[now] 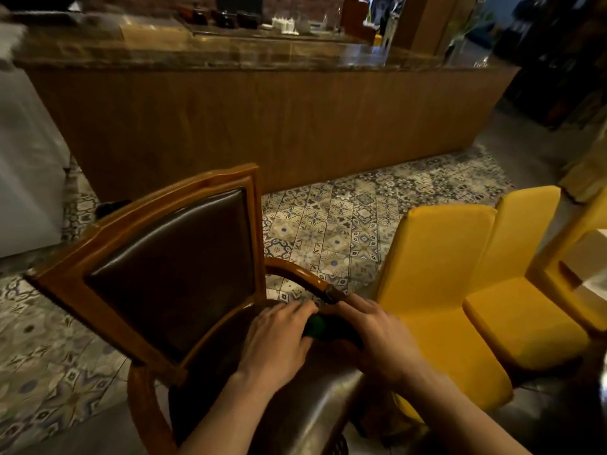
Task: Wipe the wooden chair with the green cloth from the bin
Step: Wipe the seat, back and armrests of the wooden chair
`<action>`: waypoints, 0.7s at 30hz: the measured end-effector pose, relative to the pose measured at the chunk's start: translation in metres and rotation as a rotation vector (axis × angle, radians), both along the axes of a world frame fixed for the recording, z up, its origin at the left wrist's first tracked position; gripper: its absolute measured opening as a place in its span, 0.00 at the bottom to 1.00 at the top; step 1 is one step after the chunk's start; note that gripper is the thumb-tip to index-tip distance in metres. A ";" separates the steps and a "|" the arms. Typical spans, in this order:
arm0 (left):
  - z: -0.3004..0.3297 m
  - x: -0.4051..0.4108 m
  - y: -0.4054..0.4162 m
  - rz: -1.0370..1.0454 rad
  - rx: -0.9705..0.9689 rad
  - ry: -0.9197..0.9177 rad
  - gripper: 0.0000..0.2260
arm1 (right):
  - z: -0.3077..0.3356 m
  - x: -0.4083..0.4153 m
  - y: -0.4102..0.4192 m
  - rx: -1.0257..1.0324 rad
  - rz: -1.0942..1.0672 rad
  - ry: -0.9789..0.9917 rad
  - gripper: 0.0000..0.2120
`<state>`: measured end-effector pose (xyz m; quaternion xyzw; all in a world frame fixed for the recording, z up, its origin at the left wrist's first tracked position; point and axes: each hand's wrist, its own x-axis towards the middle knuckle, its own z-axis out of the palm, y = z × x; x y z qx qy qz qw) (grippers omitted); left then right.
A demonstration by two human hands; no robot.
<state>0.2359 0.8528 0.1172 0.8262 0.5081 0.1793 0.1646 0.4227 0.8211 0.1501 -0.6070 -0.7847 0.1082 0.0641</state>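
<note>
The wooden chair (138,224) stands in front of me, with a brown wooden frame, dark leather back and dark leather seat. The green cloth (317,325) lies bunched on the seat near the right armrest (295,274); only a small part of it shows between my hands. My left hand (279,343) presses down on the cloth's left side with fingers spread over it. My right hand (377,330) holds the cloth's right side, its fingertips close to the armrest's end. No bin is in view.
Two yellow upholstered chairs (446,290) stand close on the right, beside a yellow-edged table (558,254). A long wood-panelled counter (262,126) with a marble top runs across the back. Patterned tile floor (328,231) lies between. A white unit (23,165) is at left.
</note>
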 end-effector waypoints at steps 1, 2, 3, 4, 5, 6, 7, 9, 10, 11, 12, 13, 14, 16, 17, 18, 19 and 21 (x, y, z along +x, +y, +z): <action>-0.007 0.008 0.006 0.006 -0.010 0.006 0.20 | -0.007 0.007 0.007 -0.005 -0.004 -0.013 0.23; -0.015 0.017 0.013 0.016 -0.024 0.009 0.20 | -0.015 0.016 0.016 -0.014 -0.005 -0.021 0.23; -0.025 0.028 0.022 0.031 -0.040 0.005 0.19 | -0.026 0.027 0.029 -0.024 0.003 -0.026 0.23; -0.036 0.038 0.032 0.046 -0.058 0.002 0.19 | -0.036 0.038 0.042 -0.032 0.014 -0.034 0.24; -0.045 0.048 0.043 0.062 -0.076 0.004 0.19 | -0.046 0.048 0.057 -0.043 0.025 -0.039 0.24; -0.056 0.060 0.055 0.079 -0.095 0.009 0.19 | -0.056 0.060 0.073 -0.056 0.040 -0.036 0.23; -0.067 0.071 0.067 0.101 -0.116 0.013 0.19 | -0.068 0.070 0.090 -0.071 0.053 -0.027 0.23; -0.092 0.093 0.091 0.152 -0.169 0.026 0.19 | -0.092 0.089 0.123 -0.103 0.082 -0.023 0.22; -0.103 0.102 0.101 0.177 -0.191 0.030 0.18 | -0.103 0.096 0.138 -0.117 0.096 -0.030 0.22; -0.118 0.112 0.115 0.201 -0.216 0.033 0.18 | -0.116 0.105 0.156 -0.135 0.110 -0.033 0.22; -0.130 0.122 0.127 0.225 -0.243 0.030 0.18 | -0.127 0.112 0.171 -0.149 0.123 -0.034 0.22; -0.141 0.131 0.137 0.249 -0.260 0.021 0.17 | -0.138 0.119 0.186 -0.159 0.135 -0.038 0.21; -0.154 0.140 0.148 0.275 -0.280 0.008 0.18 | -0.151 0.127 0.202 -0.172 0.149 -0.048 0.22; -0.169 0.149 0.160 0.300 -0.305 -0.009 0.19 | -0.166 0.134 0.221 -0.179 0.168 -0.078 0.23; -0.178 0.153 0.165 0.315 -0.316 -0.004 0.19 | -0.176 0.137 0.232 -0.189 0.179 -0.087 0.23; -0.188 0.156 0.169 0.333 -0.331 0.002 0.20 | -0.188 0.138 0.240 -0.200 0.194 -0.091 0.23; -0.196 0.156 0.173 0.348 -0.350 0.011 0.20 | -0.198 0.137 0.247 -0.209 0.209 -0.095 0.23; -0.205 0.153 0.177 0.349 -0.385 0.048 0.20 | -0.214 0.134 0.254 -0.240 0.222 -0.094 0.22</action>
